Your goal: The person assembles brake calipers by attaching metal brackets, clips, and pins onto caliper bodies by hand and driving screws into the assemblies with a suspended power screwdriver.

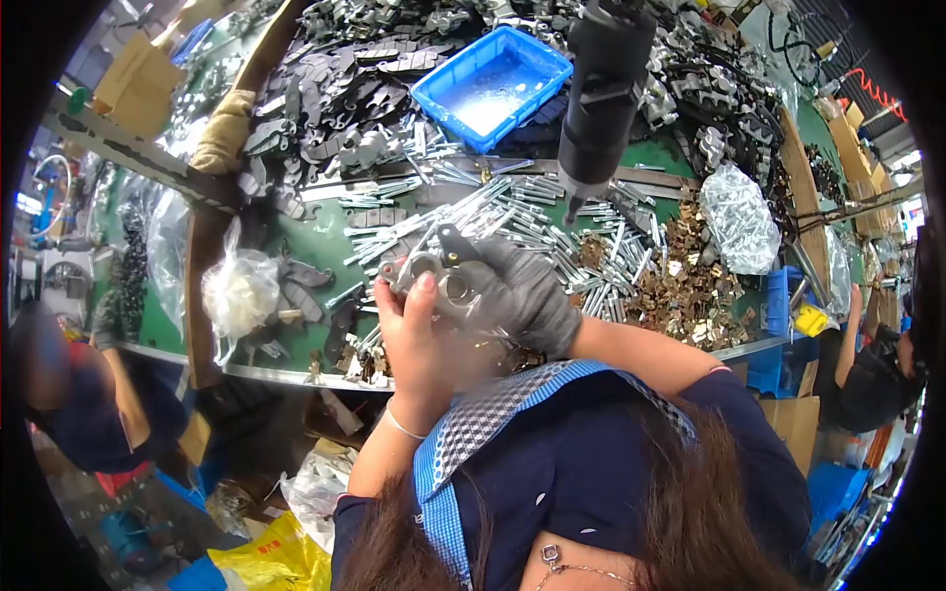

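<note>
A grey metal caliper part [455,286] with round openings is held between my two hands, over the near edge of the green worktable [299,236]. My bare left hand [409,330] has its thumb and fingers closed on the part's left side. On the other side, my right hand [527,295], in a dark grey glove, is wrapped round the part. A small black plate [455,242] stands up at the top of it. Silver pins [493,217] lie in a heap just beyond my hands. Blur hides the lower part of the piece.
A black power tool [601,98] hangs tip down to the right. Behind are a blue tray [493,87] and black pads [340,98]. Small brass-coloured clips [680,281] and a bag of parts [737,219] lie right; a white bag [239,294] lies left. People stand at both sides.
</note>
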### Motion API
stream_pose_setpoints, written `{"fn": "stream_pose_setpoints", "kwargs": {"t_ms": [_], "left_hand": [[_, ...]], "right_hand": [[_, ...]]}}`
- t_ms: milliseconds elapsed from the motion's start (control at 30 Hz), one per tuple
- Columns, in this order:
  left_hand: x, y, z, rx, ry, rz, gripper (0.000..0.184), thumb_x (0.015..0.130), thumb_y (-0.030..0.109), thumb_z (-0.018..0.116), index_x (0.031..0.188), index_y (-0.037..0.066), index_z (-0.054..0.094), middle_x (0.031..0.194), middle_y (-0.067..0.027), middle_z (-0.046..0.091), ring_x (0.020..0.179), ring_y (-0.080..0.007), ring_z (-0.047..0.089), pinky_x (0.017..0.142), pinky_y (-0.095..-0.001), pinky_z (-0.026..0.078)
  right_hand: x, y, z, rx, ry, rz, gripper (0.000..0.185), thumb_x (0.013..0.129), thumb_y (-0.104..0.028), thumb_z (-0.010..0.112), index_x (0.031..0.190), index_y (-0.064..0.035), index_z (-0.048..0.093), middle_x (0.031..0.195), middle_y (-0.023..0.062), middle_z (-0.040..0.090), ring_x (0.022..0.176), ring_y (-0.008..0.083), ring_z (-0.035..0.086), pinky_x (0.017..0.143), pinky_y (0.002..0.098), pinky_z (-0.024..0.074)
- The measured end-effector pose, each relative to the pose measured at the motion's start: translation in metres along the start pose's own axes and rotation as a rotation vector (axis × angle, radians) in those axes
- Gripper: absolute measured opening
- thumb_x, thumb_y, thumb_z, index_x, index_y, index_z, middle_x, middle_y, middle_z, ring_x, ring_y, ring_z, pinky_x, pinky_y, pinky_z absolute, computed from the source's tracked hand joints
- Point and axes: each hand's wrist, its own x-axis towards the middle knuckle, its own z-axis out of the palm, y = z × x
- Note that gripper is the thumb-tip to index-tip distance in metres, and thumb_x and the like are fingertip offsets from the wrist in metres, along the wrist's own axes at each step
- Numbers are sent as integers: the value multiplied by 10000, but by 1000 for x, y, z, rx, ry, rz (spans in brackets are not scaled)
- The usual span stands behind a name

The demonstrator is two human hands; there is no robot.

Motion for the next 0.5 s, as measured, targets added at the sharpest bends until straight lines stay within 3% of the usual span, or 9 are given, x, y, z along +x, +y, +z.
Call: {"fn": "stream_pose_setpoints", "kwargs": {"t_ms": [67,200,267,333,400,433,500], "left_hand": [[2,-1,1,44,-24,81,410,831,178,554,1185,30,411,1073,-79,524,968,-195,544,833,-317,456],[8,11,-6,42,-11,165,403,817,178,546,1182,54,429,1077,-91,523,981,-205,546,839,-337,463],[26,16,-16,-76,-134,146,389,824,190,536,1173,42,447,1079,-95,532,984,-214,551,856,-348,470],[48,39,-29,-67,-197,42,382,832,188,518,1170,13,497,1029,-107,581,907,-209,596,785,-317,510],[65,65,-39,130,-195,-1,387,830,165,515,1185,11,501,972,-98,598,847,-199,614,752,-295,516],[76,81,-46,453,-241,-5,405,807,154,543,1185,10,510,937,-86,600,838,-189,610,752,-273,503],[116,86,-74,1100,-366,70,549,733,272,666,1153,-50,517,1084,-174,523,943,-253,558,826,-332,462]], "right_hand": [[7,5,11,-209,192,-203,400,878,-388,545,1089,-54,611,869,134,657,787,240,642,669,328,480],[22,14,20,-114,148,-289,425,894,-435,517,1146,-99,583,883,122,658,826,252,644,715,325,486],[30,2,12,-95,28,-280,411,911,-421,490,1137,-90,579,972,142,639,852,264,633,719,326,491],[24,-22,4,-312,114,-361,401,917,-404,480,1120,-72,575,1063,156,602,863,280,615,733,331,495],[13,-45,-14,-136,112,-425,334,907,-288,522,1126,-38,559,1057,126,598,870,233,601,766,303,502],[13,-38,-21,-13,114,-417,330,902,-272,533,1126,-32,559,1038,119,602,876,208,594,765,296,501],[8,-23,-34,113,123,-406,327,896,-257,543,1127,-26,559,1020,113,606,882,183,588,764,289,501]]}}
